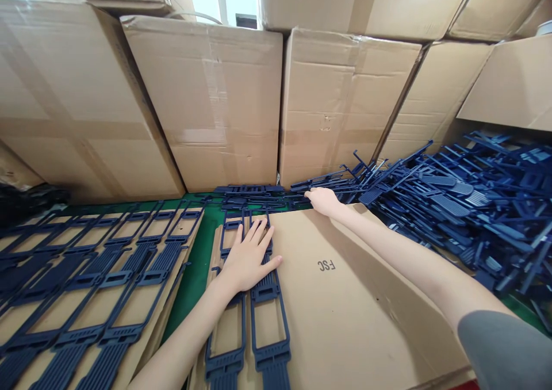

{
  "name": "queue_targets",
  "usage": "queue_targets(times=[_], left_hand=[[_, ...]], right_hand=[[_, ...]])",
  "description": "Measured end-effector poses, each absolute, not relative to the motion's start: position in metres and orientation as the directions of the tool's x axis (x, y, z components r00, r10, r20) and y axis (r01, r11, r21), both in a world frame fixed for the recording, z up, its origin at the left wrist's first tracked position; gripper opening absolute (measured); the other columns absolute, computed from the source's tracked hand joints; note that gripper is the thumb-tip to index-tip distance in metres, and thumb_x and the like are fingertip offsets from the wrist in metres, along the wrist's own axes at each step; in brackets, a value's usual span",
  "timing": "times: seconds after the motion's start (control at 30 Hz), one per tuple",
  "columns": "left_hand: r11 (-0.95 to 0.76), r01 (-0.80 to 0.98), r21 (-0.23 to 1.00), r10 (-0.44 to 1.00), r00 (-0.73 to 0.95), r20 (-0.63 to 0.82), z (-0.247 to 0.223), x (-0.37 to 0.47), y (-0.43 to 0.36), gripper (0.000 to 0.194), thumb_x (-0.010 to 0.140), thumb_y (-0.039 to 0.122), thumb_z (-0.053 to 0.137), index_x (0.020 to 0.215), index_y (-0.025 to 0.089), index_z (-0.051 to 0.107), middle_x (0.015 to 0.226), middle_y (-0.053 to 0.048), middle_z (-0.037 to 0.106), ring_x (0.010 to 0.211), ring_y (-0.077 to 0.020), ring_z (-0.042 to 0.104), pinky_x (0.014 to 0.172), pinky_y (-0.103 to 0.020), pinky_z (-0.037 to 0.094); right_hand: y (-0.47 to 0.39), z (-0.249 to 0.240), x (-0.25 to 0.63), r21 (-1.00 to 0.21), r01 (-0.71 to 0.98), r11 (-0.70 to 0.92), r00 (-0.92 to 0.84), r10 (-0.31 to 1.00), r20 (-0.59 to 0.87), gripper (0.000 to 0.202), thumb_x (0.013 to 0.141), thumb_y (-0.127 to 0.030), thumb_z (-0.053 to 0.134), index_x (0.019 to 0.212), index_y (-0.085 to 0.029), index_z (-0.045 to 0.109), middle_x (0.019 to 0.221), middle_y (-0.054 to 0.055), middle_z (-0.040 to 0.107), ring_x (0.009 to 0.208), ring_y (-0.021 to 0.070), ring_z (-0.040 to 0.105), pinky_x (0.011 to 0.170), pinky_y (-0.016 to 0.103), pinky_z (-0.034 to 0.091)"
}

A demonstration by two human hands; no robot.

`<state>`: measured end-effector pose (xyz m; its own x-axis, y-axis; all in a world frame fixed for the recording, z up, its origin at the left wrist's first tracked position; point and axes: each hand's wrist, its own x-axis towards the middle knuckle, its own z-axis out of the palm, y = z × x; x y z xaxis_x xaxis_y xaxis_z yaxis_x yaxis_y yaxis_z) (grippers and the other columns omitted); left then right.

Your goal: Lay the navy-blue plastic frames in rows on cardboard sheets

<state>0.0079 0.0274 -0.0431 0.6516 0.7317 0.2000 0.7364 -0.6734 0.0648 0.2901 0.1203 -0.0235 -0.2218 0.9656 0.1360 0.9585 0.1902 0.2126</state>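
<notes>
My left hand [252, 257] lies with fingers spread over two long dark blue plastic frames [269, 315], which rest side by side on a cardboard sheet [336, 315]. It covers part of their ribbed middles. At the far edge of that sheet, my right hand [325, 201] is closed, fingers curled in among loose blue plastic parts [254, 193]. What its fingertips grip is too hidden to make out. The cardboard sheet bears the printed letters FSC, seen upside down.
A second cardboard sheet [150, 327] at left carries several blue frames [129, 286] in rows. Green table surface [196, 269] shows between the sheets. A large tangled heap of blue parts [457, 200] is at right. Taped cardboard boxes [241, 102] form a wall behind.
</notes>
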Motion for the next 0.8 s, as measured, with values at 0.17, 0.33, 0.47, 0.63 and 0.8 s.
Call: queue_targets(times=[0.17, 0.33, 0.47, 0.63, 0.8], left_hand=[[-0.653, 0.756, 0.038, 0.75, 0.639, 0.168, -0.041, 0.009, 0.025, 0.075, 0.091, 0.066, 0.028, 0.149, 0.017, 0.027, 0.156, -0.012, 0.016, 0.144, -0.0298, 0.009, 0.115, -0.057, 0.006], [-0.646, 0.763, 0.032, 0.759, 0.636, 0.138, -0.038, 0.01, 0.023, 0.076, 0.091, 0.066, 0.026, 0.149, 0.017, 0.025, 0.156, -0.01, 0.014, 0.145, -0.0283, 0.006, 0.115, -0.056, 0.004], [-0.646, 0.762, 0.039, 0.759, 0.636, 0.139, -0.038, 0.01, 0.022, 0.077, 0.091, 0.066, 0.027, 0.149, 0.015, 0.027, 0.156, -0.011, 0.015, 0.145, -0.0283, 0.005, 0.115, -0.055, 0.003], [-0.64, 0.766, 0.065, 0.766, 0.629, 0.133, -0.037, 0.009, 0.021, 0.076, 0.09, 0.065, 0.031, 0.148, 0.016, 0.027, 0.156, -0.012, 0.014, 0.145, -0.029, 0.008, 0.115, -0.056, 0.005], [-0.627, 0.774, 0.081, 0.778, 0.619, 0.109, -0.033, 0.009, 0.018, 0.075, 0.09, 0.065, 0.032, 0.148, 0.016, 0.028, 0.156, -0.012, 0.013, 0.145, -0.0281, 0.008, 0.115, -0.055, 0.006]], right_hand=[[0.122, -0.03, 0.299, 0.213, 0.958, 0.194, -0.228, 0.962, 0.148, 0.036, 0.088, -0.008, 0.041, 0.115, -0.018, 0.061, 0.105, 0.012, 0.065, 0.101, 0.0233, 0.059, 0.079, 0.029, 0.045], [0.12, -0.029, 0.302, 0.204, 0.957, 0.207, -0.242, 0.956, 0.164, 0.031, 0.088, -0.011, 0.043, 0.111, -0.017, 0.063, 0.105, 0.012, 0.066, 0.099, 0.0242, 0.061, 0.079, 0.03, 0.045], [0.124, -0.015, 0.285, 0.189, 0.952, 0.242, -0.278, 0.941, 0.194, 0.028, 0.089, -0.014, 0.043, 0.106, -0.017, 0.066, 0.106, 0.012, 0.067, 0.099, 0.0248, 0.061, 0.082, 0.031, 0.044], [0.146, -0.001, 0.23, 0.15, 0.917, 0.369, -0.395, 0.89, 0.226, 0.026, 0.093, -0.023, 0.044, 0.109, -0.023, 0.064, 0.112, 0.006, 0.066, 0.103, 0.0209, 0.06, 0.083, 0.028, 0.044], [0.178, -0.007, 0.18, 0.136, 0.897, 0.421, -0.442, 0.872, 0.211, 0.032, 0.091, -0.029, 0.053, 0.122, -0.019, 0.057, 0.119, 0.009, 0.062, 0.109, 0.0213, 0.057, 0.089, 0.031, 0.044]])
